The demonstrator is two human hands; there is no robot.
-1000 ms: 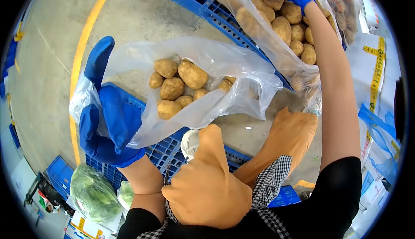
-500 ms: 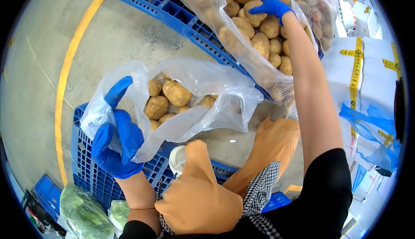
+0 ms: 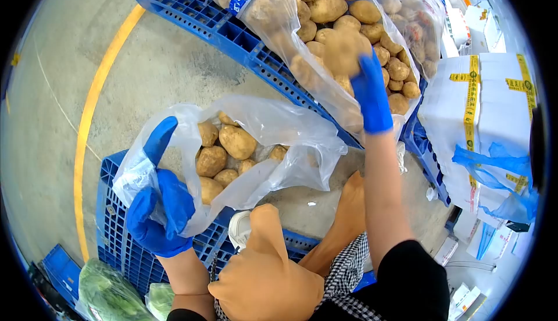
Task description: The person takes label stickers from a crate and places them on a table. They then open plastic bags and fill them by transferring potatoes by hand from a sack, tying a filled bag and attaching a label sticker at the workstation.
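Observation:
My left hand [image 3: 165, 199], in a blue glove, holds the rim of a clear plastic bag [image 3: 256, 109], with the thumb raised and the plastic bunched against the palm. Several potatoes [image 3: 237, 142] lie inside this open bag. My right hand [image 3: 372, 91], also gloved in blue, has a large potato [image 3: 343, 51] at its fingers, blurred by motion. It is over a big open sack [image 3: 285, 27] full of potatoes, whose near edge is partly hidden by the hand and wrist.
Blue pallets [image 3: 232, 33] bear the sack and stand at my left. White taped boxes [image 3: 447, 103] are at the right, with a blue plastic bag [image 3: 494, 158]. Another filled bag [image 3: 415, 19] stands behind the sack. Bagged green vegetables [image 3: 107, 289] lie at lower left.
My right hand has taken a potato from among the others and moved it up and back towards me. The view has shifted slightly. My left hand still holds the bag.

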